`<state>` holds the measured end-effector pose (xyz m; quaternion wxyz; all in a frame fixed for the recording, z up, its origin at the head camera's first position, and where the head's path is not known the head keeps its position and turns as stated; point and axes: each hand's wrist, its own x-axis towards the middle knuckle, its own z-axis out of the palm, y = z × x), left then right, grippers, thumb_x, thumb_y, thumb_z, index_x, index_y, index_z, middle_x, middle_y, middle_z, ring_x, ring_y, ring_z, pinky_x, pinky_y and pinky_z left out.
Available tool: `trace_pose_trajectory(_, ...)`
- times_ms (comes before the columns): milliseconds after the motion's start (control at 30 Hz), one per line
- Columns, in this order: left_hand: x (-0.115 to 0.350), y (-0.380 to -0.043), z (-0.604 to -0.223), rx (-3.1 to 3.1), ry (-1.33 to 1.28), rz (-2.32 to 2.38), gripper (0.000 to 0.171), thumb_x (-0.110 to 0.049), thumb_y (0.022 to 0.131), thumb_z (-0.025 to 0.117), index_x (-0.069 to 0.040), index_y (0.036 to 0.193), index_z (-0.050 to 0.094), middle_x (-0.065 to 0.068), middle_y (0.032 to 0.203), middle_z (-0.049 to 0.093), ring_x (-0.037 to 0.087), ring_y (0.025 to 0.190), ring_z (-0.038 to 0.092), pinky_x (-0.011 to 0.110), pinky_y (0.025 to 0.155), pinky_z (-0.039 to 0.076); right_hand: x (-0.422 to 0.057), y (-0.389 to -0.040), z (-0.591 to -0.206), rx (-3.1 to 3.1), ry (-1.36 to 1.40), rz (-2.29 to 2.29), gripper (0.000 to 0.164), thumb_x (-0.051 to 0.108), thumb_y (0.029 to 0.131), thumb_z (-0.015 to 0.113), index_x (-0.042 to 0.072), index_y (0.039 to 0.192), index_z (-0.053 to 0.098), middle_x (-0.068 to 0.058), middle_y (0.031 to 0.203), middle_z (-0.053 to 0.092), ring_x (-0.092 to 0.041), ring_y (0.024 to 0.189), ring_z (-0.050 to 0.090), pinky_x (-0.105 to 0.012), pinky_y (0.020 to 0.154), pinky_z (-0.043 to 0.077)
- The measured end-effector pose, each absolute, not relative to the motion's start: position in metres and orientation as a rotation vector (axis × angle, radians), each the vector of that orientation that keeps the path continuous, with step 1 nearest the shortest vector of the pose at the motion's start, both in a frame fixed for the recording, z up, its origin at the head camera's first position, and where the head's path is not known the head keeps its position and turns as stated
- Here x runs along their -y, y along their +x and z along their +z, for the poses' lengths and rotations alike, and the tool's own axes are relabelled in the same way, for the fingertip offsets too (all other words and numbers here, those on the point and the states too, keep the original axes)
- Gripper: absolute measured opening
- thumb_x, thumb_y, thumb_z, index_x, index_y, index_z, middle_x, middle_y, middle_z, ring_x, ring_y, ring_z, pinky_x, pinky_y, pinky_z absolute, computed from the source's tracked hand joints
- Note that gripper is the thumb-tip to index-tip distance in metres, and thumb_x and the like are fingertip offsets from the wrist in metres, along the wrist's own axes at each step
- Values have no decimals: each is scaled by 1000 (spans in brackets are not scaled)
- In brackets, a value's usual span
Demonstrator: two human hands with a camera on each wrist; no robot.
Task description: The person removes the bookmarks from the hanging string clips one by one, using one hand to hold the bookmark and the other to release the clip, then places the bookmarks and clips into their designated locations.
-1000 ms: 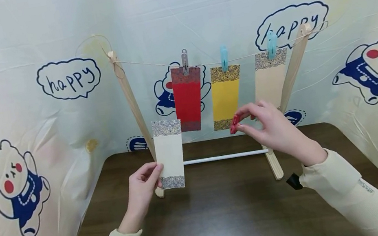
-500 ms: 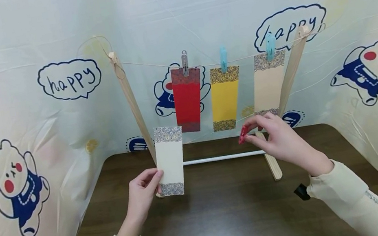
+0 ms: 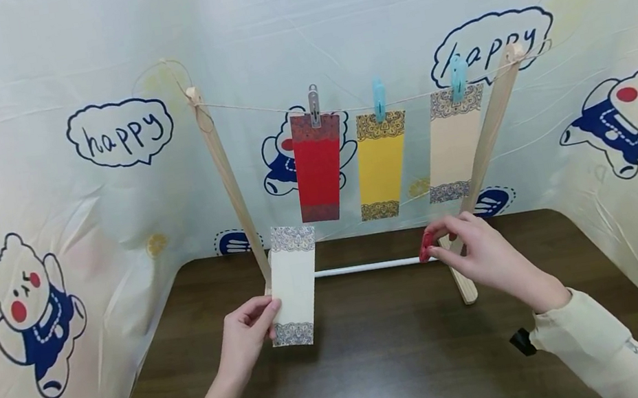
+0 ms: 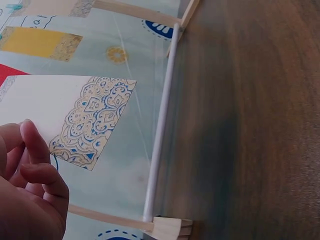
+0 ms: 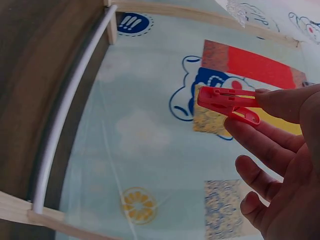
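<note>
In the head view my left hand (image 3: 244, 339) pinches the left edge of a cream paper card (image 3: 295, 283) with blue-and-tan lace bands at both ends; it is held up tilted in front of the frame's left post. My right hand (image 3: 485, 256) pinches a red clothespin (image 5: 220, 100) by its handle ends, over the right foot of the frame. Behind, a red card (image 3: 319, 171), a yellow card (image 3: 381, 165) and a beige card (image 3: 455, 149) hang from a string (image 3: 254, 107). A grey clothespin (image 3: 313, 106) grips the red one; blue clothespins (image 3: 380, 99) grip the other two.
The string runs between two wooden posts (image 3: 227, 172) that stand on a dark wooden table (image 3: 373, 385). A white rod (image 3: 367, 267) joins them low down. A printed cloth (image 3: 108, 211) surrounds the back and sides. String to the left of the red card carries nothing.
Both hands have come down. The card has sunk with the left hand and tilts more. My right hand, with the red clothespin, has also moved right, uncovering the beige card's lower end.
</note>
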<state>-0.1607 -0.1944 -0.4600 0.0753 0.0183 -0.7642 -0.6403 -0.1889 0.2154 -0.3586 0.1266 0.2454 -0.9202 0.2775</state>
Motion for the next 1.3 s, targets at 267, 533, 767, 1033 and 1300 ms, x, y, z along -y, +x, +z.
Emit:
trace_pose_trajectory(267,193,-158,-468,2331,116,-1906,16,-12,96,76,0,106,77,7,65,59,17,52,54,27,51,44,-223,-186,-377,2736,668,810,18,17,95,77,15,112,71,-2,103,67,-24,98,58,-34,73,49)
trace_pose_trajectory(533,190,-154,-475,2372,145,-1916,19,-10,96,76,3,108,76,8,70,63,14,51,53,26,52,47,-231,-183,-395,2761,643,804,16,17,95,77,15,109,70,-1,100,68,-20,91,53,-34,71,45)
trace_pose_trajectory(767,191,-153,-483,2432,190,-1902,14,-10,97,74,2,105,76,5,65,61,13,51,53,22,48,39,-237,-184,-409,2799,607,795,15,16,95,77,15,109,71,3,96,67,-15,84,48,-31,67,43)
trace_pose_trajectory(1033,192,-153,-491,2462,225,-1929,12,-5,98,71,4,105,74,7,72,69,11,49,55,21,47,44,-243,-184,-425,2834,588,800,12,20,97,76,18,106,70,5,96,67,-13,81,46,-30,65,41)
trace_pose_trajectory(1300,193,-154,-496,2511,240,-1887,11,-4,97,71,5,103,73,8,74,71,13,48,57,22,46,46,-247,-185,-439,2863,576,807,12,21,96,77,18,104,69,7,95,71,-15,79,48,-29,63,41)
